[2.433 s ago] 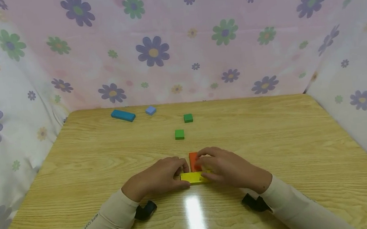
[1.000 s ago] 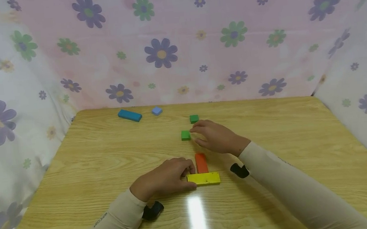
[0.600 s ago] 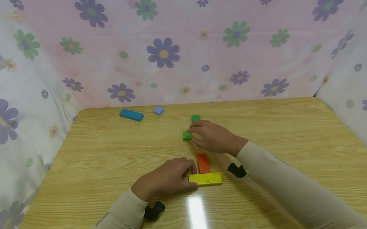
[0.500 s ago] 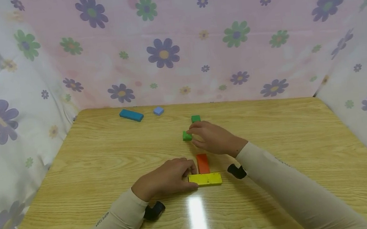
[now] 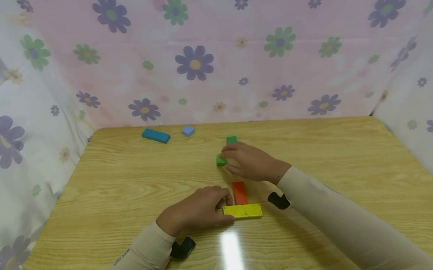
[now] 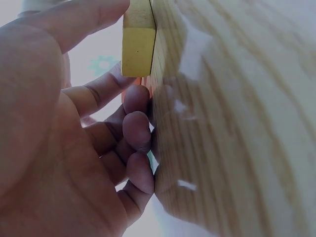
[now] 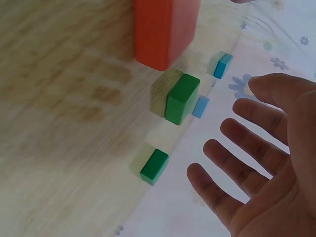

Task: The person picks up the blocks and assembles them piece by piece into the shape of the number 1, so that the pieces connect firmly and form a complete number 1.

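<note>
My left hand (image 5: 196, 209) holds the left end of a long yellow block (image 5: 244, 211) between thumb and index finger; the left wrist view shows the yellow block's end face (image 6: 137, 52) between them. An orange-red block (image 5: 239, 192) stands lengthwise behind the yellow one, near its middle. Farther out, my right hand (image 5: 253, 162) reaches over the nearer green block (image 5: 220, 160), partly covering it. In the right wrist view, the right hand's fingers (image 7: 247, 148) are spread and fairly straight, apart from the nearer green block (image 7: 180, 101). Behind lies a darker green block (image 5: 231, 139).
At the back left of the wooden table (image 5: 118, 180) lie a long blue block (image 5: 156, 135) and a small light blue block (image 5: 188, 131). Flower-printed cloth (image 5: 230, 41) surrounds the table's back and sides.
My right hand has left the yellow and orange-red blocks and moved forward to the nearer green block, where it has stayed nearly still lately. The left hand keeps its hold on the yellow block.
</note>
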Available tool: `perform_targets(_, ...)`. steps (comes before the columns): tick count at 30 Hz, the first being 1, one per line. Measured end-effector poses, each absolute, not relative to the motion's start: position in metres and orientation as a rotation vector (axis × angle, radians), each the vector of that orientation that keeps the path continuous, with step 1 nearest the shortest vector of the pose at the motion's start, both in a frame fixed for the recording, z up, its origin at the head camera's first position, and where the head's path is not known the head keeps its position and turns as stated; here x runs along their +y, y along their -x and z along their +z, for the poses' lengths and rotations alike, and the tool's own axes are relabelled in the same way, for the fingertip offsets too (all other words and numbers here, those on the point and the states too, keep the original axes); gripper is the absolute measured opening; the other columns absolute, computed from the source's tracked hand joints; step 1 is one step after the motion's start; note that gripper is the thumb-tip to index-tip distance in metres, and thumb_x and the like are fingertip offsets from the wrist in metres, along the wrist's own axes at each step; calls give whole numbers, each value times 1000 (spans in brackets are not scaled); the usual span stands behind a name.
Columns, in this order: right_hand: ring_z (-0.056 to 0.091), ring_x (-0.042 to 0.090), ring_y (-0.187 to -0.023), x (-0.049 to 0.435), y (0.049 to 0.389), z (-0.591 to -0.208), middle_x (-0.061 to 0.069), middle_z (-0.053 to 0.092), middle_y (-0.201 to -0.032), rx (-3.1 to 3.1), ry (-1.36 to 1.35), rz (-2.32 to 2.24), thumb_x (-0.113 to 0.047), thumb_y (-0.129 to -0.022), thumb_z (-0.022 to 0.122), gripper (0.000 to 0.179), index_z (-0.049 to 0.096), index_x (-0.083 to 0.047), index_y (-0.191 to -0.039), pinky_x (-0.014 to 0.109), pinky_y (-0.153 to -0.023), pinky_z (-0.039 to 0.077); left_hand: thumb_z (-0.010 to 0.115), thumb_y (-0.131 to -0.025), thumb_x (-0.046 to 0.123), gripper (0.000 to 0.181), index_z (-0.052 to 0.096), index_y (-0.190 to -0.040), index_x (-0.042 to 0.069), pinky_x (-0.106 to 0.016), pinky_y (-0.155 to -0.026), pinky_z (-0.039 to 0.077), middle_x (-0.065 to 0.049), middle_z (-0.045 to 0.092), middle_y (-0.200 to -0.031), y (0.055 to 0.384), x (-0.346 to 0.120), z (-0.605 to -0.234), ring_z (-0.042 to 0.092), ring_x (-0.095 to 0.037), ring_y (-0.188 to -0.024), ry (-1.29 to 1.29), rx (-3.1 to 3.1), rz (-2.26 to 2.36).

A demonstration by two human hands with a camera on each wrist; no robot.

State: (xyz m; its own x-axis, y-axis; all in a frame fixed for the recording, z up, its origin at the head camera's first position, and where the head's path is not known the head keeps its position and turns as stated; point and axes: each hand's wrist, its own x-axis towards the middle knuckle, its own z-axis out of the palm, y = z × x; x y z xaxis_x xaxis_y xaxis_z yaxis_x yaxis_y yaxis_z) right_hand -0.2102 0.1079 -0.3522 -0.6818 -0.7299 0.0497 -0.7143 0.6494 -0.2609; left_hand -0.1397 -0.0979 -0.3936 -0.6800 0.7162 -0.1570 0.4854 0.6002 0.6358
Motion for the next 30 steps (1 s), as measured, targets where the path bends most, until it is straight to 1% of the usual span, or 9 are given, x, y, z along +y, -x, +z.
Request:
perform_targets(6, 55, 30, -129, 89, 227, -343, 13, 56, -140, 2760, 1196, -392, -18, -101, 60, 37, 60, -4, -135, 44, -105, 48, 72, -91, 43, 29, 62, -109, 23, -24, -70, 42, 8, 55, -88, 141, -100, -393, 48, -7, -76, -948, 2412, 815)
perform_targets(10, 52, 31, -133, 74, 243, -339, 13, 54, -144, 2701, 1201, -402, -14, -102, 57, 36, 58, -4, -137, 44, -107, 46, 73, -90, 41, 27, 62, -107, 23, -24, -68, 42, 7, 55, -86, 141, -100, -394, 48, -7, -75, -941, 2398, 841)
perform_targets(15, 49, 30, -137, 58, 264, -334, 14, 51, -147, 2615, 1217, -421, -6, -103, 49, 37, 55, -3, -140, 44, -110, 44, 73, -90, 40, 26, 63, -107, 24, -23, -70, 43, 8, 57, -89, 142, -99, -395, 48, -7, -77, -956, 2398, 844)
perform_targets(22, 35, 26, -148, 40, 288, -335, 9, 43, -156, 2507, 1203, -431, 4, -102, 34, 48, 49, -7, -147, 43, -119, 33, 73, -90, 40, 26, 62, -108, 24, -24, -72, 43, 9, 57, -91, 143, -101, -396, 48, -7, -79, -944, 2377, 858)
perform_targets(26, 27, 24, -152, 29, 299, -339, 6, 35, -162, 2454, 1184, -402, 6, -101, 28, 55, 44, -11, -151, 42, -121, 28, 73, -90, 40, 26, 62, -108, 24, -23, -73, 43, 10, 56, -91, 144, -101, -397, 49, -6, -79, -968, 2383, 852)
perform_targets(30, 20, 24, -155, 19, 308, -341, 4, 26, -165, 2410, 1190, -373, 9, -100, 24, 61, 37, -13, -155, 43, -122, 25, 73, -90, 40, 27, 62, -109, 23, -24, -75, 42, 11, 56, -91, 145, -102, -399, 49, -6, -80, -995, 2406, 823)
